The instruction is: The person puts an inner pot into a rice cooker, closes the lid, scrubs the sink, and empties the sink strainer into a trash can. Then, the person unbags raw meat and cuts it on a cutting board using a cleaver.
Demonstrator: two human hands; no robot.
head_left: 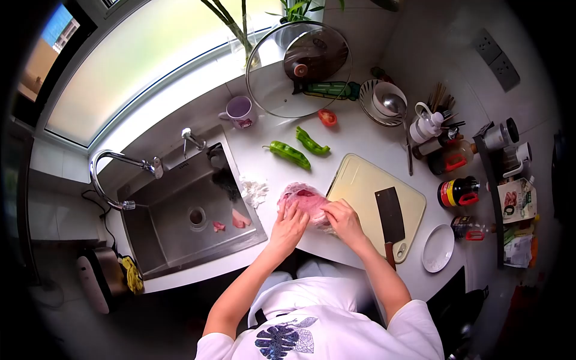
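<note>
A piece of raw pink meat in clear plastic wrap (309,204) lies on the white counter, at the left edge of the cutting board (359,180). On its left side rests my left hand (290,223), fingers spread over the meat. At its right side, my right hand (343,219) has its fingers pinched on the plastic wrap. A cleaver (390,215) with a dark blade lies on the right part of the board. Two green peppers (289,154) and a cut tomato (327,117) sit behind the meat.
The steel sink (174,240) at left holds two small pieces of meat (240,218). Crumpled white paper (254,192) lies beside it. A mug (241,112), glass lid (273,90), bowls (384,99), sauce bottles (458,192) and a white plate (438,248) surround the work area.
</note>
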